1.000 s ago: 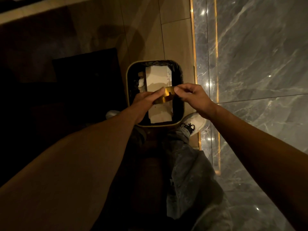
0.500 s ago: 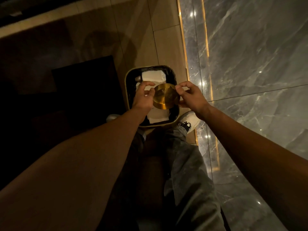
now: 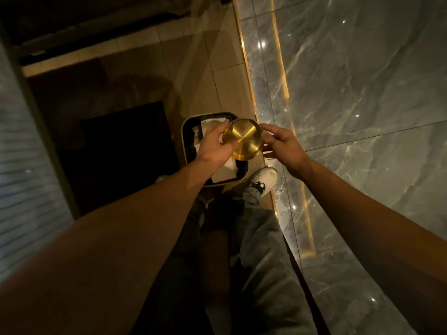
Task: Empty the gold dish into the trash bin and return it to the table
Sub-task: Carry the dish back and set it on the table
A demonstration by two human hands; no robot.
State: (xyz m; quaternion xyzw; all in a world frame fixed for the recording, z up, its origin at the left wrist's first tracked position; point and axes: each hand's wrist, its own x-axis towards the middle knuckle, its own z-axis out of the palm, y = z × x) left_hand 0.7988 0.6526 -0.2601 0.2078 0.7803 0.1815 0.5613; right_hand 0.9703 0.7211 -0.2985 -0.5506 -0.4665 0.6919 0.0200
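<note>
The round gold dish is held flat over the right half of the trash bin, its shiny face turned up toward me, with nothing visible on it. My left hand grips its left rim, thumb on top. My right hand touches the right rim with thumb and fingertips, the fingers loosely spread. The bin is a small rounded-square one with a pale rim and a black liner. White paper lies inside it. No table is in view.
The bin stands on tan floor tiles against a grey marble wall with a lit gold strip at its base. My white shoe is just right of the bin. A dark mat lies to the left.
The dish has turned from tipped on edge over the bin to flat with its face up. It has risen toward me, and my view has pulled back from the bin.
</note>
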